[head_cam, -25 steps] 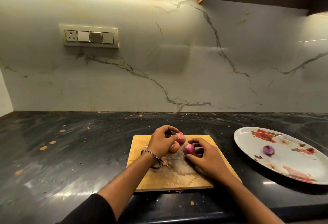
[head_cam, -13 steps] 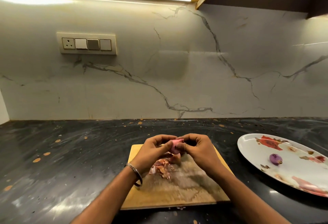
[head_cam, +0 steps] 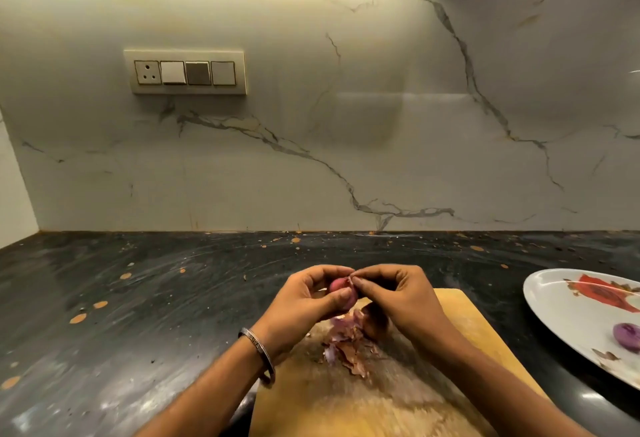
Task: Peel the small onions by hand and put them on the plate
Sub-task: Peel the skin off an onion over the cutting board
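Left hand [head_cam: 304, 301] grips a small pink onion [head_cam: 341, 289], fingers curled round it, held above the far left part of the wooden cutting board [head_cam: 478, 332]. Right hand [head_cam: 398, 294] pinches a flap of skin at the onion's top between thumb and fingertips — peel in progress, skin not off yet. Pile of peeled skins [head_cam: 346, 343] lies on the board just under the hands. Another onion [head_cam: 375, 324], brownish and apparently unpeeled, sits on the board under the right hand, mostly hidden. One peeled purple onion [head_cam: 627, 334] already on the floral plate [head_cam: 554, 301] at the right edge of the dark worktop [head_cam: 138, 298].

Risks, judged from here: the onion is small and smooth, so a hard tug on the skin could pop it out of the left fingers and send it rolling off the board. The dry skin may tear short and leave scraps stuck on. The plate overhangs the frame at right, so its far side cannot be checked.

Writing: the metal bangle [head_cam: 258, 353] on the left wrist carries engraved letters — too small to read. No brands visible. Switch panel [head_cam: 185, 72] on the marble wall has no readable labels.
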Tool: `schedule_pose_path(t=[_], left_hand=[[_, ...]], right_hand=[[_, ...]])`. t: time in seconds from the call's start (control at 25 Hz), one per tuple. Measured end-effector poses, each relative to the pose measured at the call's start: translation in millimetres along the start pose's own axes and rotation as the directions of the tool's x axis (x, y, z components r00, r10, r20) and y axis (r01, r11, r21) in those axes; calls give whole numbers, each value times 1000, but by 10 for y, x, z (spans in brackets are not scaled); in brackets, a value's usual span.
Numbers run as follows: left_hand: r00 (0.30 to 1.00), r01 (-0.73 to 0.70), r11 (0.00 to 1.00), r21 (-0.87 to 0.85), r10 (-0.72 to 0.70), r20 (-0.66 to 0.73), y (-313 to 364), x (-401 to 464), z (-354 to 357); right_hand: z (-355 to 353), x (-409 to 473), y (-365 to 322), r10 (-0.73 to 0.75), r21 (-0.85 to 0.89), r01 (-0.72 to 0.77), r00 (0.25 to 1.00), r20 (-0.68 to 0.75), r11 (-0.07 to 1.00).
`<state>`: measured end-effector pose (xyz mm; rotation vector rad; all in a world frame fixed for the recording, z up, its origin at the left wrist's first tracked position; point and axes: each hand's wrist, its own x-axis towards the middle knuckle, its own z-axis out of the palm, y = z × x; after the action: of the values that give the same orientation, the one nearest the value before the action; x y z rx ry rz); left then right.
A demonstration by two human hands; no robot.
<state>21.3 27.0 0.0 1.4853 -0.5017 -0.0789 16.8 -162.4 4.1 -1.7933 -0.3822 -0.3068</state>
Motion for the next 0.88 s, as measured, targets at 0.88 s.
schedule_pose_path(t=[0.88], left_hand=[[986, -146, 954, 262, 161, -38, 71, -79, 175]], right_hand=[[-66, -210, -175, -270, -201, 239, 952, -146, 950]])
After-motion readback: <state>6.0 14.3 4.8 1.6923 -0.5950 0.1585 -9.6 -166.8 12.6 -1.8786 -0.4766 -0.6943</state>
